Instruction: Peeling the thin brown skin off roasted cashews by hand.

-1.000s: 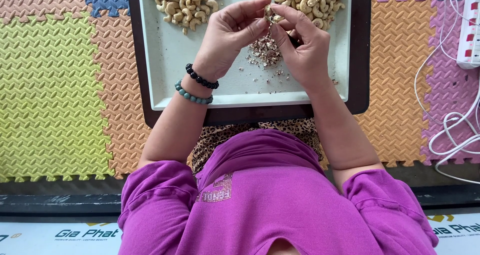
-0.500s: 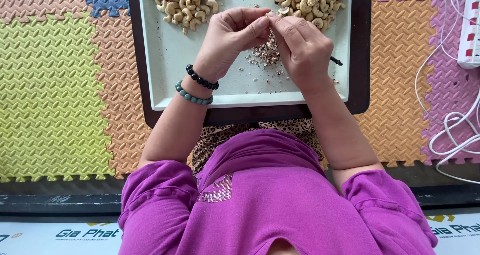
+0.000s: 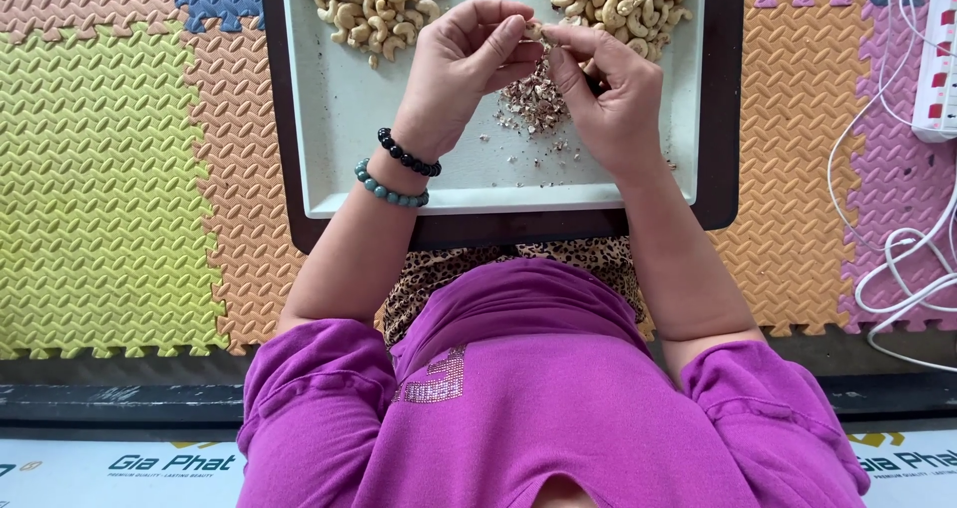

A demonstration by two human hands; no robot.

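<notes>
Foam mats (image 3: 120, 169) in yellow, orange and pink lay under a pale tray (image 3: 339, 139). Over its middle, the left hand (image 3: 464, 64) and right hand (image 3: 608, 89) met, fingertips pinched together on one small cashew (image 3: 535, 31). Husk bits (image 3: 533, 99) lay just below the hands; two nut piles (image 3: 374, 4) sat at the far edge. White cables (image 3: 897, 239) ran at right.

Soft, even daylight is filling the frame, brightest on the pale tray (image 3: 339, 159) at upper centre. Shadows are staying faint beneath the forearms. Focus is holding sharp throughout, with no glare and little edge distortion.
</notes>
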